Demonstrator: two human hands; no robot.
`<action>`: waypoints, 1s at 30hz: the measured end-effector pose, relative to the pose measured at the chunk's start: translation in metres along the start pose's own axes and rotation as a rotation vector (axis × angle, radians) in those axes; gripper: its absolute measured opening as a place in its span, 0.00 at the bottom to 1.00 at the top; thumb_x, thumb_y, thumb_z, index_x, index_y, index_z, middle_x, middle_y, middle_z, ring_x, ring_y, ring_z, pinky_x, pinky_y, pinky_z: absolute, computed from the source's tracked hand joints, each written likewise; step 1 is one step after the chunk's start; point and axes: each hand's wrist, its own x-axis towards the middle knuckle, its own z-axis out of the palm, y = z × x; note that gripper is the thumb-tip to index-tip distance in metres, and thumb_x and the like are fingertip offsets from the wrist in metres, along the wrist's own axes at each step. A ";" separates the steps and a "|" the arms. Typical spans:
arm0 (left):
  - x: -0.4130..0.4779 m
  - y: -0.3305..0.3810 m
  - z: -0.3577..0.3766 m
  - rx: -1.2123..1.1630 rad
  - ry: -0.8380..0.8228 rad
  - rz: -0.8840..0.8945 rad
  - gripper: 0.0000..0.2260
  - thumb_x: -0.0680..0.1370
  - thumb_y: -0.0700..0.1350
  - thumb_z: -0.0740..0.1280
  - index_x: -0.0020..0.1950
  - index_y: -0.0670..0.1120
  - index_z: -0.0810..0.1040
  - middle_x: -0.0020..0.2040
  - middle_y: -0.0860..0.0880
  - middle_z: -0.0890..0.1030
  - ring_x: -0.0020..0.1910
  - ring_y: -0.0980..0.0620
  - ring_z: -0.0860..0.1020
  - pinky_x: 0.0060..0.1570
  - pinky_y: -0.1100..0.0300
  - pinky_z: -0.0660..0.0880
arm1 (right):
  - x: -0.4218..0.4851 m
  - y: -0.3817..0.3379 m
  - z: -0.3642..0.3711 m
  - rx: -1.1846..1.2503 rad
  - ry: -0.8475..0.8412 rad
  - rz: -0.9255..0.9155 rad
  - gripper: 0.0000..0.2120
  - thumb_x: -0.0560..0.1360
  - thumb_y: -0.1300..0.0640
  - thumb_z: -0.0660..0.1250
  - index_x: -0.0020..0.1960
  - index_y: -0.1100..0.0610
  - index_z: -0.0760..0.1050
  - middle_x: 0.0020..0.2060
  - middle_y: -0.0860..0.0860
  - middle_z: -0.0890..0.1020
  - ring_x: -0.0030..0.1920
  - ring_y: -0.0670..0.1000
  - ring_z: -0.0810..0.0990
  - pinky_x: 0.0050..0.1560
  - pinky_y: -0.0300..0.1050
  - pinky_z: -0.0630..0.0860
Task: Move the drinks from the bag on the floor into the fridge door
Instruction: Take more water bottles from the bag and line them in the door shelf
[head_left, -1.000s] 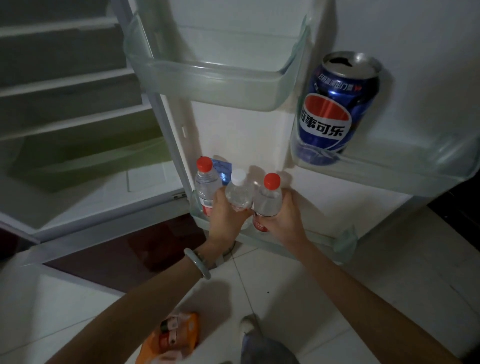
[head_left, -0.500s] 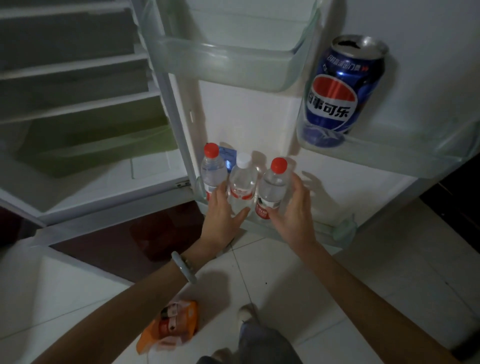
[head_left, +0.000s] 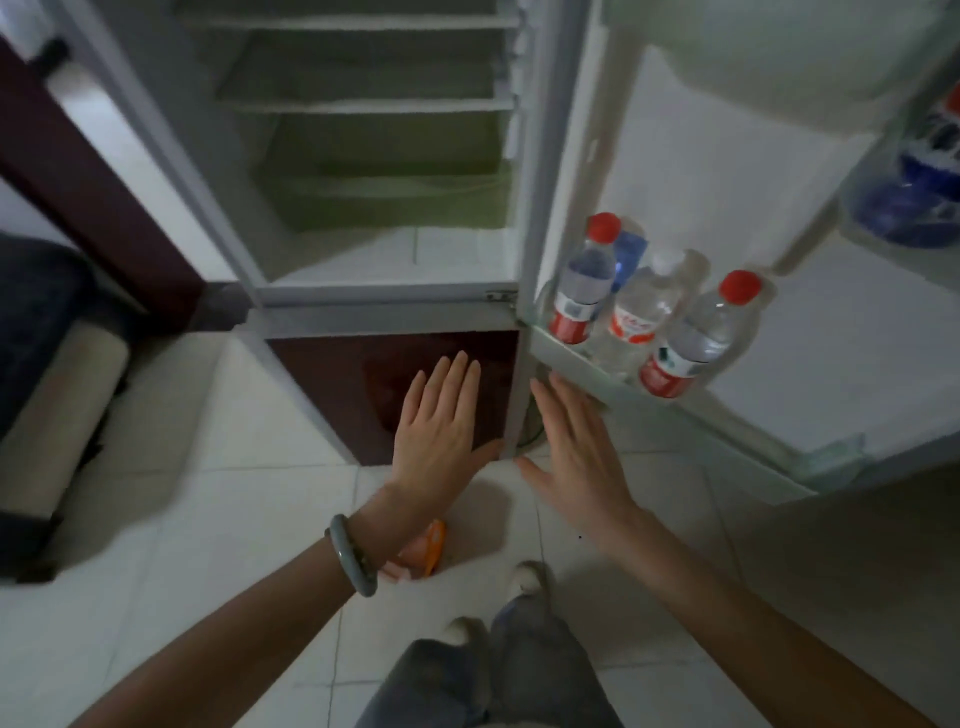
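Observation:
Three clear water bottles stand in the lowest door shelf (head_left: 566, 358): a red-capped bottle (head_left: 584, 280) on the left, a white-capped bottle (head_left: 644, 306) in the middle, and another red-capped bottle (head_left: 701, 338) on the right. A blue cola can (head_left: 924, 171) sits in the higher door shelf at the right edge. My left hand (head_left: 436, 426) and my right hand (head_left: 576, 447) hover flat, fingers spread, below the shelf, holding nothing. The orange bag (head_left: 423, 551) lies on the floor, mostly hidden behind my left wrist.
The fridge body (head_left: 374, 156) is open, with bare shelves and a greenish drawer. A dark red lower door (head_left: 395, 384) sits beneath it. White floor tiles (head_left: 208, 519) spread around my feet (head_left: 524, 577). A dark piece of furniture (head_left: 47, 364) stands at the left.
Both hands let go of the bottles and drew back down from the door shelf. The view swung left and down, moving the can to the right edge.

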 end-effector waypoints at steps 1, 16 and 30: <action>-0.014 -0.009 -0.001 0.013 -0.022 -0.033 0.36 0.71 0.62 0.59 0.70 0.38 0.66 0.69 0.39 0.69 0.69 0.41 0.67 0.68 0.44 0.62 | 0.000 -0.011 0.008 0.000 -0.034 -0.028 0.42 0.67 0.50 0.75 0.73 0.59 0.58 0.70 0.61 0.66 0.70 0.60 0.66 0.68 0.48 0.60; -0.221 -0.062 0.034 0.168 -0.448 -0.696 0.41 0.73 0.64 0.62 0.75 0.40 0.53 0.75 0.40 0.57 0.74 0.41 0.55 0.70 0.47 0.46 | 0.003 -0.105 0.130 0.167 -0.466 -0.377 0.39 0.73 0.47 0.69 0.76 0.56 0.53 0.75 0.58 0.56 0.74 0.58 0.55 0.71 0.51 0.56; -0.291 -0.094 0.221 0.059 -0.559 -0.857 0.39 0.75 0.63 0.60 0.75 0.40 0.50 0.76 0.41 0.53 0.75 0.43 0.50 0.70 0.50 0.41 | -0.025 -0.062 0.340 0.274 -0.623 -0.348 0.34 0.69 0.57 0.73 0.70 0.61 0.64 0.71 0.59 0.65 0.71 0.58 0.63 0.69 0.53 0.63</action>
